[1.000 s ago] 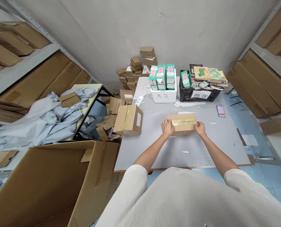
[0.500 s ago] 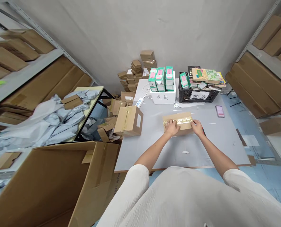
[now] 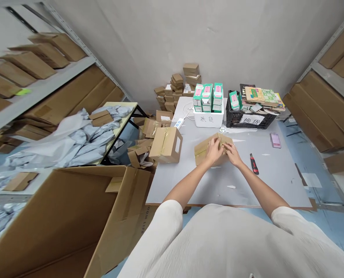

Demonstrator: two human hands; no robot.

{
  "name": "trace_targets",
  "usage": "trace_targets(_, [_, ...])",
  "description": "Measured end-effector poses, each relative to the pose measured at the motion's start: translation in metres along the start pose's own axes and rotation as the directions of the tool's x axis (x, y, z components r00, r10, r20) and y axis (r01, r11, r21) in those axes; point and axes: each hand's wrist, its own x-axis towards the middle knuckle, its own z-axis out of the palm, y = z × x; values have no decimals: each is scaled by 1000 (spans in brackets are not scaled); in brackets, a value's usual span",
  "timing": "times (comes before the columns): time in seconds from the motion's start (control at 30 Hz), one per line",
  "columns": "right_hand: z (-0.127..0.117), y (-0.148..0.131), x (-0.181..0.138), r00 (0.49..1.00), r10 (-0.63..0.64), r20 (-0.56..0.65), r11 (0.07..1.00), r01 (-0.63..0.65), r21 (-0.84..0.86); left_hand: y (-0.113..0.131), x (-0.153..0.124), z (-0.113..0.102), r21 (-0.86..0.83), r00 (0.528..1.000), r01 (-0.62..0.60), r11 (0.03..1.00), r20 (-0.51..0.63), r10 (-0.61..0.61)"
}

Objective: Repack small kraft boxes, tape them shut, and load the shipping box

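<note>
A small brown cardboard box (image 3: 202,148) with shiny clear tape lies slightly askew on the grey table (image 3: 186,185) in front of me. My left hand (image 3: 214,151) is on top of it, its fingers bent down at the taped seam. Close beside it, my right hand (image 3: 232,153) has its fingers closed at the box's right part. The fingertips of both hands nearly meet, and what they pinch there is partly hidden. To the right of my right forearm lies a red and black utility knife (image 3: 254,164), touched by neither hand.
Another taped carton (image 3: 166,144) stands at the table's left edge. At the back are a white bin (image 3: 208,120) of green-and-pink boxes and a black crate (image 3: 235,120) of books. A large open carton (image 3: 131,193) stands at lower left. Shelves (image 3: 70,73) flank both sides.
The box has turned on the table and both hands have come closer together over it. The right hand has moved left, away from the knife, which now shows fully. The view has shifted slightly.
</note>
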Motion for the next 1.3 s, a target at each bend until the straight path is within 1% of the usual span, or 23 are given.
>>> trace_targets(0.07, [5, -7, 2, 999, 35, 2, 999, -35, -40, -8, -3, -8, 23, 1000, 22, 1000, -14, -22])
trace_targets(0.13, [8, -10, 4, 989, 140, -41, 986, -143, -80, -19, -8, -17, 40, 998, 39, 998, -41, -37])
trace_targets(0.2, [11, -11, 6, 963, 254, -93, 960, -262, -98, -31, -15, -27, 70, 996, 55, 996, -81, -49])
trace_targets(0.27, [16, -11, 8, 946, 309, -104, 945, -317, -80, -43, -23, -37, 98, 991, 80, 992, -113, -68])
trace_targets(0.4, [29, -16, 12, 962, 269, -56, 963, -269, -6, -66, -32, -51, 54, 991, 100, 993, -99, -95])
trace_targets(0.5, [35, -20, 13, 968, 237, -80, 971, -235, 32, -78, -34, -56, -13, 993, 82, 997, -88, -83])
trace_targets(0.6, [34, -20, 10, 972, 214, -99, 976, -208, 63, -83, -33, -56, -68, 993, 71, 995, -87, -76])
trace_targets(0.7, [24, -20, 6, 972, 202, -121, 979, -196, 61, -80, -33, -52, -101, 993, 101, 990, -58, -107])
trace_targets(0.8, [8, -17, 3, 967, 198, -163, 980, -194, 41, -72, -30, -42, -123, 992, 128, 984, 3, -129])
trace_targets(1.03, [-40, 1, -5, 938, 225, -264, 972, -233, 2, -42, -12, -5, -150, 993, 81, 985, 103, -66])
trace_targets(1.13, [-54, 8, -12, 933, 248, -262, 967, -255, 10, -33, -8, 5, -80, 987, 94, 992, 140, -82])
trace_targets(1.2, [-58, 13, -14, 938, 255, -233, 967, -253, 40, -27, -6, 8, 9, 989, 90, 996, 116, -90])
trace_targets(1.23, [-59, 16, -15, 941, 258, -220, 966, -250, 61, -23, -5, 9, 51, 993, 72, 996, 95, -76])
trace_targets(1.3, [-61, 21, -13, 937, 270, -222, 962, -254, 99, -14, -2, 12, 102, 997, 2, 995, 81, -10])
